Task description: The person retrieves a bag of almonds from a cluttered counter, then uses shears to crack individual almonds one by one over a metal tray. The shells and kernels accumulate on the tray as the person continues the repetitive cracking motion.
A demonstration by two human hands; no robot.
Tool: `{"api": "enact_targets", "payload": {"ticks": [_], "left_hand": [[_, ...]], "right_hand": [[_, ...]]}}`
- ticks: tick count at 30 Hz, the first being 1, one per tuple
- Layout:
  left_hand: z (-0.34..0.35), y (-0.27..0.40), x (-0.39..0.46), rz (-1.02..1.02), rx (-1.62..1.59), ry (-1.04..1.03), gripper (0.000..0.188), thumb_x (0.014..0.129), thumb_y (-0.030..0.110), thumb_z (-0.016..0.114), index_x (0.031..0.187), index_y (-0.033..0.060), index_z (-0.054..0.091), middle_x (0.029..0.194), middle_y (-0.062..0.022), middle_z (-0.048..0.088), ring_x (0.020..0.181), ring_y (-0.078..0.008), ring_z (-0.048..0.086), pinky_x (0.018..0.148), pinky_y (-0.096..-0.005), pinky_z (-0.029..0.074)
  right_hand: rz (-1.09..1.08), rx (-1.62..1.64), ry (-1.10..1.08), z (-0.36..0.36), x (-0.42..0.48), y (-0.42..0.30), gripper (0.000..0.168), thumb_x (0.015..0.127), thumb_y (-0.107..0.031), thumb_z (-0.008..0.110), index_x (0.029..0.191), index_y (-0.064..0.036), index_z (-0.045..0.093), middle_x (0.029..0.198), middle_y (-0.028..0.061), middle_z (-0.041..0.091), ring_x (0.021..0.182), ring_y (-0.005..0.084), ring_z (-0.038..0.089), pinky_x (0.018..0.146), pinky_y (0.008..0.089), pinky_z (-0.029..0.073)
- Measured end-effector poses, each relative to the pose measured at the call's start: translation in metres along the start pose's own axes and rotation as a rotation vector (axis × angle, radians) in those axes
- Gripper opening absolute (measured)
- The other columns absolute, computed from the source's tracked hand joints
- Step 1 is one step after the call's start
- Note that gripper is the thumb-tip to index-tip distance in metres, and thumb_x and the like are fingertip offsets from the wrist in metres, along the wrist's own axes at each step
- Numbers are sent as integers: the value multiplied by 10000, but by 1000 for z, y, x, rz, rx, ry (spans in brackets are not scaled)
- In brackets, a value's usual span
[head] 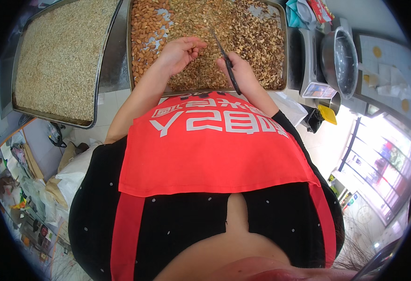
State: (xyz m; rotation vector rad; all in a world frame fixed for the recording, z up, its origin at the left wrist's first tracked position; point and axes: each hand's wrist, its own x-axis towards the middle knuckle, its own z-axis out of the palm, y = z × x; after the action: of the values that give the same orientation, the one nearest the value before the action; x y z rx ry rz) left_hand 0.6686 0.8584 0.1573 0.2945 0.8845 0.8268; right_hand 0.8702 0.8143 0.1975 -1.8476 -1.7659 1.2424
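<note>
My right hand [239, 68] holds a dark, slender tool [228, 65], which looks like long tweezers or narrow scissors, its tip pointing up and away over the tray. To its left, my left hand [183, 54] is over the same tray with thumb and fingertips close together; whether a small piece is between them cannot be told. The metal baking tray [285, 42] holds whole almonds [145, 35] at the left, greenish-brown seeds or flakes [191, 75] in the middle and darker brown chopped pieces [266, 52] at the right.
Another tray [95, 87], full of pale seeds or grains, lies at the left. On the right are a scale [310, 63] with a metal bowl [340, 63], plastic packets [302, 14] and a yellow object [327, 115]. White sacks [77, 172] lie at the lower left.
</note>
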Motion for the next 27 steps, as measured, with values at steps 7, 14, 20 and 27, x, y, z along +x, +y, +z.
{"api": "enact_targets", "payload": {"ticks": [7,14,20,27], "left_hand": [[3,-1,-3,72,58,65,159,931,88,481,1048,-4,538,923,-108,647,643,-60,517,579,-179,469],[6,-3,-5,155,213,45,96,885,85,560,936,18,606,807,-52,647,614,-56,517,545,-180,428],[12,-4,-5,168,368,14,102,874,88,569,924,14,618,776,-46,646,620,-69,525,543,-189,419],[9,-5,-3,121,444,31,99,875,79,558,920,10,612,780,-57,647,623,-76,528,545,-200,427]], "right_hand": [[-50,-52,-39,0,-2,-2,298,865,-305,615,956,-27,555,664,86,545,599,182,510,576,316,434],[-110,-105,-92,-4,-8,-12,414,809,-409,641,883,-31,492,703,188,583,678,365,591,604,413,453],[-97,-87,-107,-3,-9,-11,394,824,-402,625,903,-37,499,702,187,586,680,363,595,605,410,457],[-101,-76,-119,-2,-9,-8,343,862,-368,586,882,-34,510,639,178,573,619,353,589,569,401,454]]}}
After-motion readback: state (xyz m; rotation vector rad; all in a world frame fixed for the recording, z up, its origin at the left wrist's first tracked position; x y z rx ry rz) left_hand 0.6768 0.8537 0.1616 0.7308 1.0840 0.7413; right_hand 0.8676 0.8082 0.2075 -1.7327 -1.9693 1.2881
